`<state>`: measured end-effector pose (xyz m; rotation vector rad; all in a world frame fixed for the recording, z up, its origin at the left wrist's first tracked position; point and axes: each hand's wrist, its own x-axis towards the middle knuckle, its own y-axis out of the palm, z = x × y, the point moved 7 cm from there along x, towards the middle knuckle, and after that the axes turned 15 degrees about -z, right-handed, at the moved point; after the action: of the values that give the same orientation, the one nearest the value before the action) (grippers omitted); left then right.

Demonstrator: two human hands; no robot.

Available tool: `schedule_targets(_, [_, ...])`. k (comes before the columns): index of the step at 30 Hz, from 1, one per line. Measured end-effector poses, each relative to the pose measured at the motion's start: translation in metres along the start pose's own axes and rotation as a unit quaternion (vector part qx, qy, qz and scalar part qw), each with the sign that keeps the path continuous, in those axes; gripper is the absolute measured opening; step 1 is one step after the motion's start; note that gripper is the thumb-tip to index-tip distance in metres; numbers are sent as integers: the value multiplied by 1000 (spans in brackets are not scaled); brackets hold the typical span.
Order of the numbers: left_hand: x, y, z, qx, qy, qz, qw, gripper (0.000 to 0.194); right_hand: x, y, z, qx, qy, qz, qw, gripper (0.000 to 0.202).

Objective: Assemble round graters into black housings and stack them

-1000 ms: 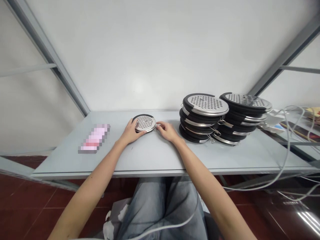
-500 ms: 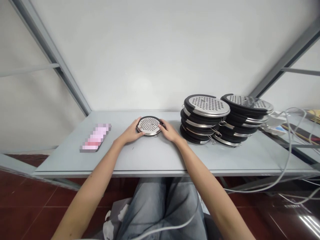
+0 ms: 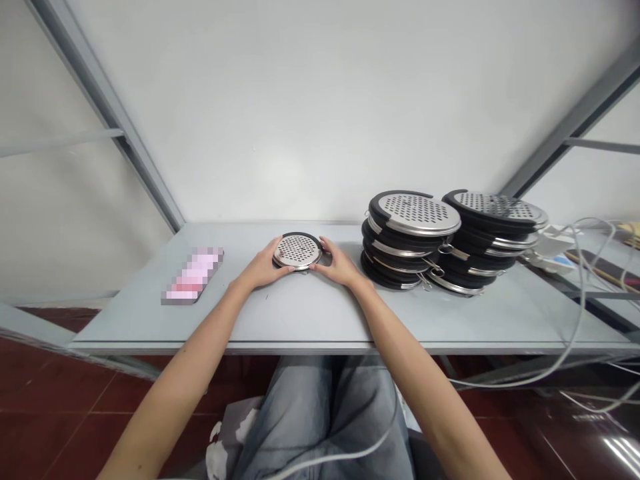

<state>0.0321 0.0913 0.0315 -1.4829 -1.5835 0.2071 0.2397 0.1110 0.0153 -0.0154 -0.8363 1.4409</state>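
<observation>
Between my two hands lies a round perforated metal disc with a black rim (image 3: 298,249), flat on the table. My left hand (image 3: 265,265) grips its left edge, thumb at the near rim and fingers along the far side. On the opposite edge my right hand (image 3: 339,262) holds it the same way, its thumb now at the near metal rim. To the right of my right hand stands a stack of similar perforated discs (image 3: 414,213) with black rims and small metal wire loops. A second such stack (image 3: 495,204) stands just beyond it.
A phone with a blurred screen (image 3: 194,276) lies on the left of the grey table (image 3: 300,320). White cables (image 3: 580,293) hang over the table's right side. Metal frame posts (image 3: 107,110) rise at both sides before a pale wall.
My right thumb has slid from the disc's top face down to its near rim. My left thumb has shifted slightly inward along the rim. The stacks and phone stay put.
</observation>
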Motion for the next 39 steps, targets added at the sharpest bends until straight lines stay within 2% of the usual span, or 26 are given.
schedule_targets(8, [-1,2,3,10,12,1,1000,84,1,1,-5,27,34,-17,999,92])
schedule_targets(12, [-1,0,-1,18,12,-1,1000,87,2,2,-7,16,22,-26,999,88])
schedule_targets(18, [-1,0,-4,36,14,-7,999,87,1,1,-7,16,53,-38,998,93])
schedule_targets(24, [-3,4,-1,46,0,15,999,86,2,3,-10,37,62,-45,996,90])
schedule_targets(31, [-2,7,4,32,31,18,999,92,3,4,-10,18,50,-42,998,84])
schedule_targets(39, [0,7,6,13,22,0,1000,90,2,4,-1,9,13,-5,1000,81])
